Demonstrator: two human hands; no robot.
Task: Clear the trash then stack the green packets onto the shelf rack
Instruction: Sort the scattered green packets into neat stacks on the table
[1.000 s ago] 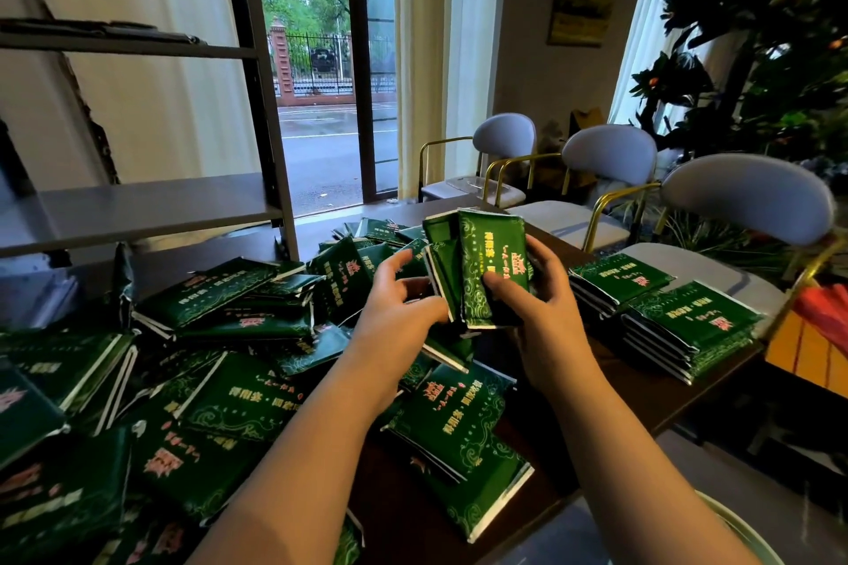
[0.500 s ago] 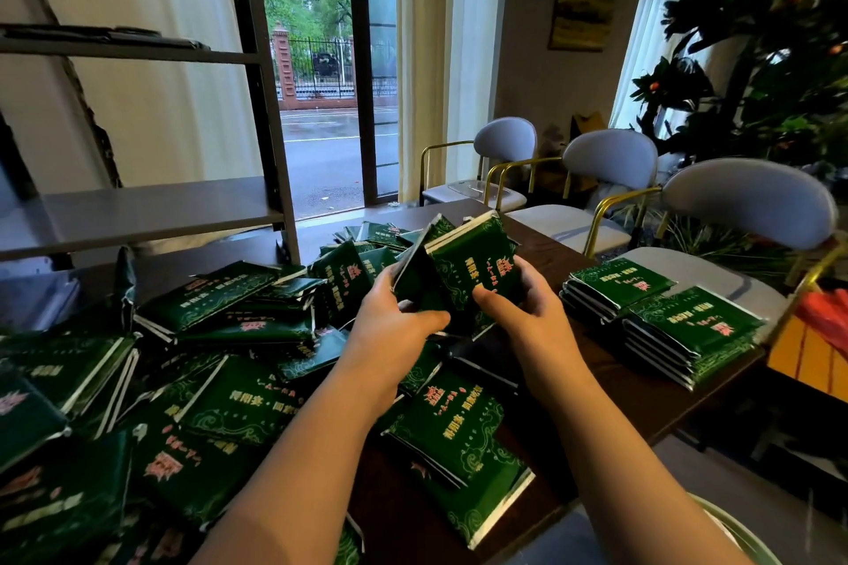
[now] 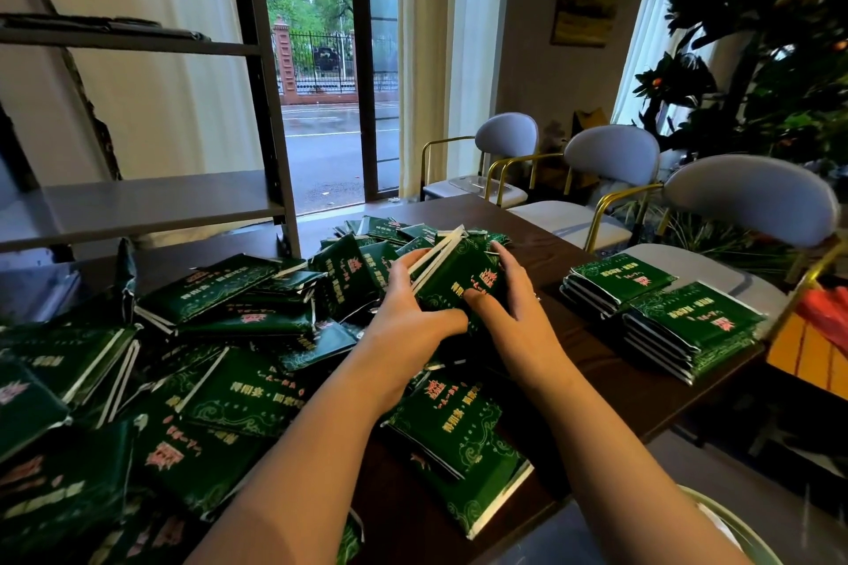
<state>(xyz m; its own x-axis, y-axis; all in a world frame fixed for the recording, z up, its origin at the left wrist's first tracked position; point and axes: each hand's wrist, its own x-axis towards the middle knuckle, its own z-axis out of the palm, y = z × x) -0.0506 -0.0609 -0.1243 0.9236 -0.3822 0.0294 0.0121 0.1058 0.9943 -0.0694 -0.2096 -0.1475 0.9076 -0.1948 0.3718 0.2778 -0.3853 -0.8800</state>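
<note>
A small bundle of green packets [image 3: 459, 271] is held between both hands just above the dark table [image 3: 569, 335]. My left hand [image 3: 408, 321] grips its left edge, thumb on top. My right hand [image 3: 514, 312] clasps its right side, fingers spread over the face. Several loose green packets [image 3: 238, 399] lie heaped over the left and middle of the table. Two neat stacks of packets [image 3: 661, 312] sit at the table's right edge. The grey shelf rack [image 3: 151, 206] stands at the back left, its middle shelf bare.
Three grey chairs with gold frames [image 3: 610, 161] line the table's right side. A pale round bin rim [image 3: 734, 528] shows at bottom right. A large potted plant [image 3: 775, 60] fills the right background. An orange object [image 3: 821, 335] lies right of the stacks.
The bundle of packets in both hands has tilted from upright towards flat and come down lower over the pile. Both hands have moved down with it.
</note>
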